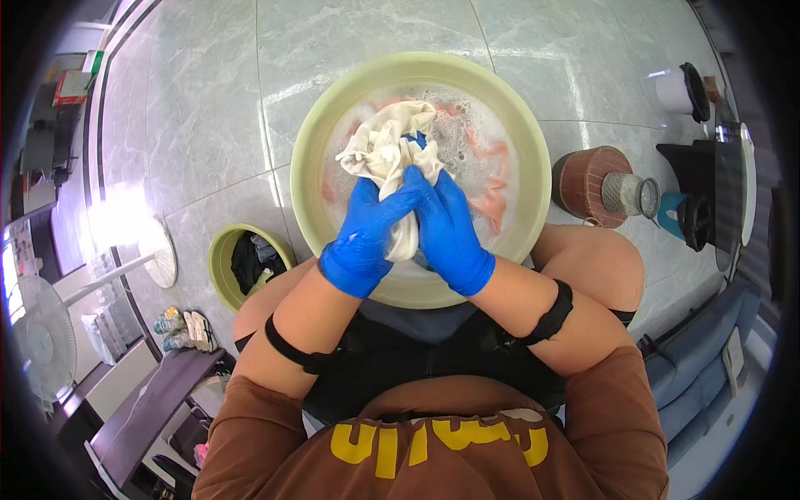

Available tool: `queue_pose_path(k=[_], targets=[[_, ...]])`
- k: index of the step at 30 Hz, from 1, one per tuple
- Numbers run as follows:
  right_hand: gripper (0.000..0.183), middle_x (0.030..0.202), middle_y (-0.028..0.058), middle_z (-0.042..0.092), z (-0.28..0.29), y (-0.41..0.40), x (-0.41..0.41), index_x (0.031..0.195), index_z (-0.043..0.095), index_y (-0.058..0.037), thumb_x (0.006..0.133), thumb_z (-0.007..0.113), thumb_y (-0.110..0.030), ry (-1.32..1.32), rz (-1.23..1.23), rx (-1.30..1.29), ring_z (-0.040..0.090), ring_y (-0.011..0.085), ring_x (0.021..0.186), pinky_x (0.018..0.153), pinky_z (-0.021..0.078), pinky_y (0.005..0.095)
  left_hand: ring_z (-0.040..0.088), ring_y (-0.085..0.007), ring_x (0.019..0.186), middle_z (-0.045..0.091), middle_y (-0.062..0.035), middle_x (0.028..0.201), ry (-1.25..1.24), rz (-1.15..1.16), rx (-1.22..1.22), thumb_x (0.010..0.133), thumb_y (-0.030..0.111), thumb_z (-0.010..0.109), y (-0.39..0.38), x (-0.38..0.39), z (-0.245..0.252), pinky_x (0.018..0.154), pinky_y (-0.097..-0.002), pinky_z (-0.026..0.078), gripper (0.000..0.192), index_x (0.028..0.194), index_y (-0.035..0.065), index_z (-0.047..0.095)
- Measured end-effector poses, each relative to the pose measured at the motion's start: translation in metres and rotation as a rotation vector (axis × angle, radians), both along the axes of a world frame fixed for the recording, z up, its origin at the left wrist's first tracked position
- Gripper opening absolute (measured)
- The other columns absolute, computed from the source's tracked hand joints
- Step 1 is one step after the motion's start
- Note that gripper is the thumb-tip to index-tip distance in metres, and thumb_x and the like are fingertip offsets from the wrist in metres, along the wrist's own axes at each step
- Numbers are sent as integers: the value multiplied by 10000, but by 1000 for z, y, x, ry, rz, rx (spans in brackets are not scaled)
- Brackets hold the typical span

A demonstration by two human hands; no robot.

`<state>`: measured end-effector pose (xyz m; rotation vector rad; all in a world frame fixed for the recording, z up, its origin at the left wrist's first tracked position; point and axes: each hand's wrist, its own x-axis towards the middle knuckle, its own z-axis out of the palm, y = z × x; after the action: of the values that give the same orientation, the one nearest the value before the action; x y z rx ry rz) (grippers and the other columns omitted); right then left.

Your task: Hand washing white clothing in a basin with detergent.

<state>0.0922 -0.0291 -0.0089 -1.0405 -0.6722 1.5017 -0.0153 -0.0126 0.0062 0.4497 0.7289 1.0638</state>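
Both of my hands wear blue rubber gloves. My left hand (373, 228) and my right hand (447, 219) grip a bunched white cloth (387, 150) between them, thumbs close together. A small blue patch (415, 140) shows among its folds; I cannot tell whether it is a fingertip or part of the cloth. The cloth is over a large pale green basin (531, 181) of sudsy water. Salmon-pink fabric (490, 203) lies partly sunk in the foam (459, 156), to the right of the cloth and behind it.
To the left stands a small green bucket (220, 275) with dark clothes (253, 262) in it. Further left is a white pedestal fan (44, 337). A round reddish-brown stool (572, 184) is at right, near a blue sofa (700, 369). Grey tiles (200, 125) cover the floor.
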Motion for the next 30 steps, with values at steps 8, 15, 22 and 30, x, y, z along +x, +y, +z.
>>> queue_pose_path(k=[8, 15, 22, 30], targets=[[546, 1539, 187, 397, -11, -15, -3, 1565, 268, 23, 1103, 395, -238, 39, 153, -5, 368, 248, 1438, 1181, 283, 379, 541, -270, 1311, 494, -148, 1463, -41, -32, -21, 930, 104, 691, -5, -1, -16, 1104, -412, 454, 724, 1544, 45, 311], [443, 1360, 199, 615, 19, 16, 41, 1408, 533, 56, 1077, 497, -237, -231, 292, 157, 572, 234, 1279, 1069, 441, 350, 606, -272, 1233, 572, -165, 1389, -8, 70, -16, 918, -41, 566, 16, -12, -11, 1064, -405, 494, 585, 1483, 9, 418], [741, 1541, 198, 438, -9, 32, 61, 1538, 340, 50, 994, 662, -337, -167, 107, -196, 450, 240, 1407, 1153, 371, 342, 554, -321, 1322, 533, -191, 1447, -256, 9, -151, 945, 15, 543, 13, -25, 6, 1102, -471, 479, 562, 1492, 36, 413], [508, 1421, 128, 576, -9, 24, 28, 1459, 491, 24, 995, 637, -123, 64, 202, -81, 556, 216, 1302, 1113, 430, 338, 623, -241, 1193, 603, -135, 1330, -139, 93, -179, 1058, 131, 532, 0, -13, -46, 1012, -379, 526, 403, 1437, 4, 476]])
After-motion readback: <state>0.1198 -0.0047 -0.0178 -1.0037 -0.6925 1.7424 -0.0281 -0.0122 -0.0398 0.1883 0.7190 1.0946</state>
